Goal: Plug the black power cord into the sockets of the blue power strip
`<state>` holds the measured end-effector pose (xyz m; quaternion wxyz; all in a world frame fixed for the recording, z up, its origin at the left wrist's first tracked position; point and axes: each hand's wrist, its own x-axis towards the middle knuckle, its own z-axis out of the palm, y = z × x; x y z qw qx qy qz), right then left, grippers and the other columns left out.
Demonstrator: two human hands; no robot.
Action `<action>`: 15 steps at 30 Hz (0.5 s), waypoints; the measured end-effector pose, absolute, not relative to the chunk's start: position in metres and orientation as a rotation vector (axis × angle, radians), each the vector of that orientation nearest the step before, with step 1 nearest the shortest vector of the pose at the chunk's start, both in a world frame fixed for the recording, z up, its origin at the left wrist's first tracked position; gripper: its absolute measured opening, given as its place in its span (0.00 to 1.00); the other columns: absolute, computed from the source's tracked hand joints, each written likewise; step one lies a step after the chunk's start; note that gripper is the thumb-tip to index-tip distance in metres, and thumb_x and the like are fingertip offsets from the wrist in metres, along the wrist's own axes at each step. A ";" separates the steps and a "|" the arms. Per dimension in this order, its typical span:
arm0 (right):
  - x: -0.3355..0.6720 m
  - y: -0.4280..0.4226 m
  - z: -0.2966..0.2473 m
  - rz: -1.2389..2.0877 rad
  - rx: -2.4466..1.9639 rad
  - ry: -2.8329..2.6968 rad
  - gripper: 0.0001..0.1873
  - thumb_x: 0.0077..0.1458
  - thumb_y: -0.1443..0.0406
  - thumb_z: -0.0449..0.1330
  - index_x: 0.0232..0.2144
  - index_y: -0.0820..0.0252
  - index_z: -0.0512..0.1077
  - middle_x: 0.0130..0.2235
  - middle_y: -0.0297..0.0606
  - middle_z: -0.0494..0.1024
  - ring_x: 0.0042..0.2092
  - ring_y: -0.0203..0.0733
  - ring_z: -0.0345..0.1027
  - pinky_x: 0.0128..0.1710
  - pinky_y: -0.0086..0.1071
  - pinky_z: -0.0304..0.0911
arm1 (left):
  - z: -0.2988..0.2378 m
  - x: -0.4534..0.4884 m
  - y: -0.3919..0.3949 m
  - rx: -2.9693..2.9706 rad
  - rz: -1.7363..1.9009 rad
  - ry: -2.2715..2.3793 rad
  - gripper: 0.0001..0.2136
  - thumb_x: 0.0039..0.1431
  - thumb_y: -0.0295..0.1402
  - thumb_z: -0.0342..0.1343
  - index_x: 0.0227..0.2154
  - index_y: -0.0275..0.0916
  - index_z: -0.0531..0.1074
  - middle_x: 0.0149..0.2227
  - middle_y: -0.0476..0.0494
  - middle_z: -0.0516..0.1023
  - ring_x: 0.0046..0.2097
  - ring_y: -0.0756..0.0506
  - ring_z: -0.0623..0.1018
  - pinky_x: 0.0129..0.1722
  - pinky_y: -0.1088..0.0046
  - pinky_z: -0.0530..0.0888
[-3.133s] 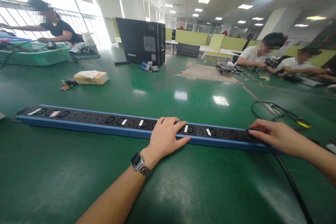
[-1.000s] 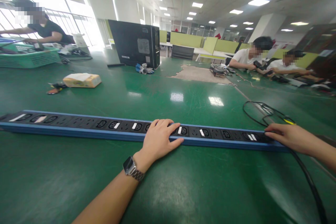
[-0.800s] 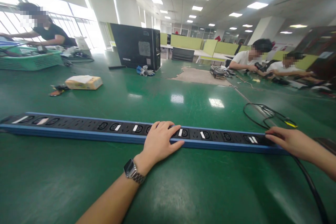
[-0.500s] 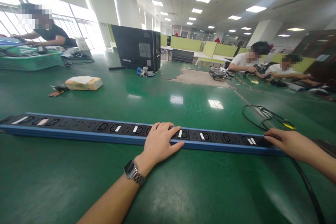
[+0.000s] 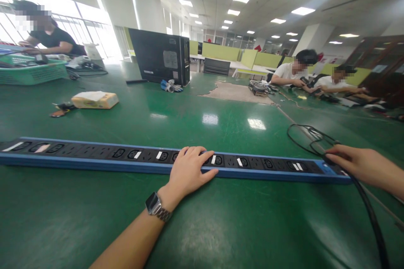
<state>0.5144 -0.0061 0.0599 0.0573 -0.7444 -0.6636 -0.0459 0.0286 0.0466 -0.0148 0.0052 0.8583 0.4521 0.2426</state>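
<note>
A long blue power strip (image 5: pixel 261 172) with black socket faces and white stickers lies across the table in front of me. My left hand (image 5: pixel 189 168), a watch on its wrist, rests over the middle of the strip with its fingers spread, hiding some sockets. At the strip's right end, my right hand (image 5: pixel 353 162) is closed with thumb and fingers around a thick black cable (image 5: pixel 374 214). From under that hand the cable curves down to the lower right. The exact grip is partly hidden by the fingers.
Beyond the right hand lies a coiled thin black cable (image 5: pixel 296 134). Farther back are a tissue pack (image 5: pixel 94 100), keys (image 5: pixel 59 111), a black computer case (image 5: pixel 154 59), gloves (image 5: pixel 172 86) and a green basket (image 5: pixel 41 73). Other people sit at the table's far left and far right.
My right hand has moved slightly right and up with the cable, uncovering the strip's blue right end. My left hand stays on the strip; the whole view has shifted a little.
</note>
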 end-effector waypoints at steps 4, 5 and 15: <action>0.525 -0.005 0.058 0.005 -2.317 -2.040 0.27 0.50 0.42 0.49 0.38 0.51 0.75 0.39 0.35 0.80 0.38 0.47 0.74 0.38 0.36 0.66 | -0.016 0.029 0.048 2.695 0.757 1.412 0.21 0.56 0.48 0.54 0.51 0.46 0.70 0.48 0.43 0.73 0.51 0.40 0.70 0.55 0.58 0.61; 0.526 -0.004 0.057 0.023 -2.318 -2.039 0.27 0.50 0.42 0.49 0.38 0.51 0.76 0.39 0.35 0.80 0.38 0.47 0.74 0.38 0.36 0.67 | -0.016 0.029 0.048 2.695 0.756 1.414 0.21 0.56 0.48 0.54 0.51 0.46 0.70 0.48 0.44 0.73 0.51 0.40 0.70 0.55 0.57 0.61; 0.519 0.002 0.051 0.121 -2.294 -2.088 0.27 0.50 0.42 0.49 0.37 0.52 0.76 0.37 0.35 0.80 0.37 0.46 0.73 0.37 0.35 0.67 | -0.015 0.028 0.047 2.686 0.765 1.419 0.21 0.55 0.47 0.54 0.51 0.46 0.70 0.48 0.44 0.73 0.51 0.41 0.70 0.55 0.57 0.61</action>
